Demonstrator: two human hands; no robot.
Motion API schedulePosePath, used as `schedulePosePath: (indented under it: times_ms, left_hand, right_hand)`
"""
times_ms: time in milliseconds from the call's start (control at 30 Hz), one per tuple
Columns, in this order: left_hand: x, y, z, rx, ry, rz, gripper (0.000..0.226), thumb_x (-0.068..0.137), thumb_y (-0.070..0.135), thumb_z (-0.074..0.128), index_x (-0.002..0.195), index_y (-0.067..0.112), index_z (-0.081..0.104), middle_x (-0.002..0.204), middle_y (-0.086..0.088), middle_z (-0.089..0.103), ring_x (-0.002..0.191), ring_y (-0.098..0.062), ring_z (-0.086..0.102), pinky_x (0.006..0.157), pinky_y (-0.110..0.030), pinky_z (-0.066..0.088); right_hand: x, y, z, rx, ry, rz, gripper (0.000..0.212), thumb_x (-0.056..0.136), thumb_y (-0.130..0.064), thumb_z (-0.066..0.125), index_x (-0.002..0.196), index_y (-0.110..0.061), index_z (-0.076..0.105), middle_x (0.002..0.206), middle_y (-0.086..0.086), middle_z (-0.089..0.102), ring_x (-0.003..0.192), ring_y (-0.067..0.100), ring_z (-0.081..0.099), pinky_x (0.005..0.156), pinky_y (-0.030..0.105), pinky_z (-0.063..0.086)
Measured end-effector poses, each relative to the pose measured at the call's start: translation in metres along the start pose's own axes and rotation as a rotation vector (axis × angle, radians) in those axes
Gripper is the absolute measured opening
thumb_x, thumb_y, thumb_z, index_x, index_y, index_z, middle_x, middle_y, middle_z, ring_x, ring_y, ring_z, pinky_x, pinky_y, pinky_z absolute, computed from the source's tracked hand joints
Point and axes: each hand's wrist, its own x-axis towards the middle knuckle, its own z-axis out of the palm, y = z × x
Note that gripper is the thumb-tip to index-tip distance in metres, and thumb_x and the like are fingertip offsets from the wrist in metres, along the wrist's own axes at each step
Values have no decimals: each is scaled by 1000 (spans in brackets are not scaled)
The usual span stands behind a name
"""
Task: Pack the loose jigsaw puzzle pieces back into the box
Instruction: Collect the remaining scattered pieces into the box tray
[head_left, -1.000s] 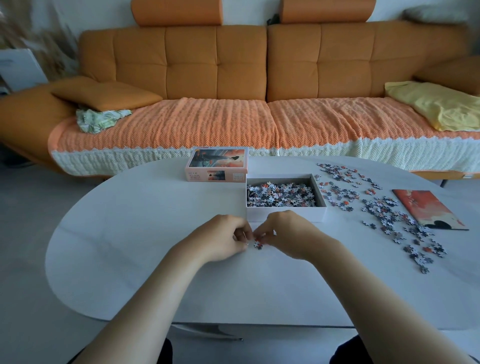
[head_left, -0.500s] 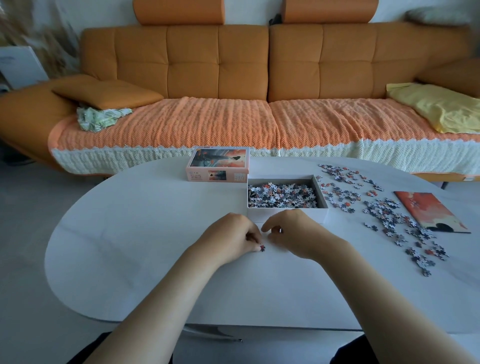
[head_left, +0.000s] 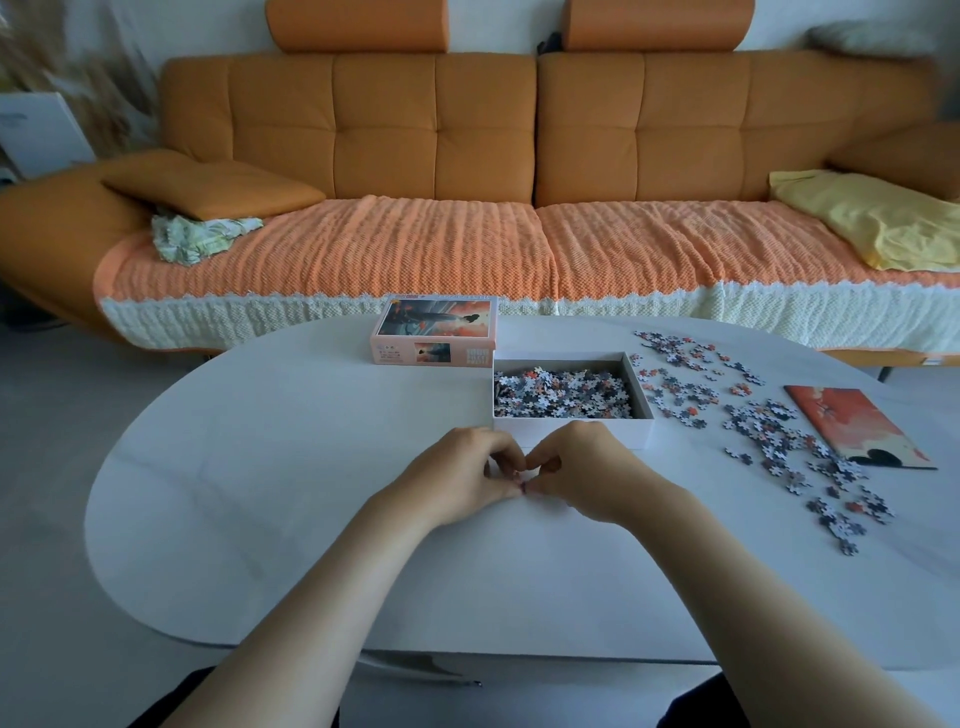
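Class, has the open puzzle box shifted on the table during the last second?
No. The open puzzle box sits as before, its corner by the box lid.

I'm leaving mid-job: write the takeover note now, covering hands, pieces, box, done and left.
Hands: left hand and right hand, fingers curled, tips meeting on a small piece on the table, in front of the box.
Done: box open, partly filled with pieces.
Left: that piece and the loose pieces scattered right of the box; the lid lies behind it to the left.

A home living room: orange sofa (head_left: 519, 156) with knitted throw (head_left: 467, 249), white coffee table (head_left: 260, 467).
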Motion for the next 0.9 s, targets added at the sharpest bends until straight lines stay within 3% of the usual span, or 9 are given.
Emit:
schedulePosePath:
  times_ms: [133,333,433,533,667,767,833,900]
  left_hand:
    - [2,0,-1,-82,-28,-63,20,75,22,81,91,25,69,78,14,66,61,4,52,61,-13,41]
    - [4,4,-5,-10,-22,-102,8,78,24,78,79,29,71,73,14,63,64,2,54,60,-17,40]
    - [12,9,-16,-96,130,-81,8,80,26,76,78,31,71,76,18,66,61,4,52,57,-17,37]
    - [29,14,-26,-134,332,-47,3,82,30,74,85,32,73,81,20,69,69,4,56,63,-20,45]
    - [54,10,-16,42,372,-3,17,90,35,66,104,33,74,94,12,72,85,-10,60,70,-27,48]
    - [69,4,-3,335,411,109,22,94,35,60,108,29,75,95,4,68,92,-26,52,75,-31,40]
    - [72,3,-1,438,444,131,26,96,35,56,113,27,73,106,4,63,101,-27,47,83,-34,32]
    - [71,4,-1,528,341,84,35,99,40,43,122,27,67,121,6,59,113,-25,41,93,-37,27]
  right_hand:
    - [4,-2,0,34,-12,46,13,82,-23,75,93,-18,77,69,0,63,50,14,49,43,15,40]
    - [4,-2,-8,68,-10,38,5,81,-17,73,79,-21,76,51,-14,56,42,3,51,40,12,41]
    - [10,3,-21,87,236,-3,8,79,-20,76,74,-25,73,62,-14,63,53,-8,54,49,6,38]
    - [21,9,-34,102,495,-20,4,81,-22,73,77,-24,74,64,-20,62,62,-6,55,52,8,36]
    - [37,20,-32,14,551,81,14,90,-31,63,80,-26,72,61,-10,60,54,6,52,45,24,32]
    - [48,33,-27,-149,511,65,31,95,-35,54,78,-16,71,74,0,64,79,21,57,58,32,44]
    - [51,40,-25,-194,489,25,32,97,-33,49,83,-18,73,93,1,65,98,24,53,75,36,47]
    - [49,44,-22,-265,466,29,33,99,-35,43,92,-22,73,107,1,64,107,26,50,84,37,46]
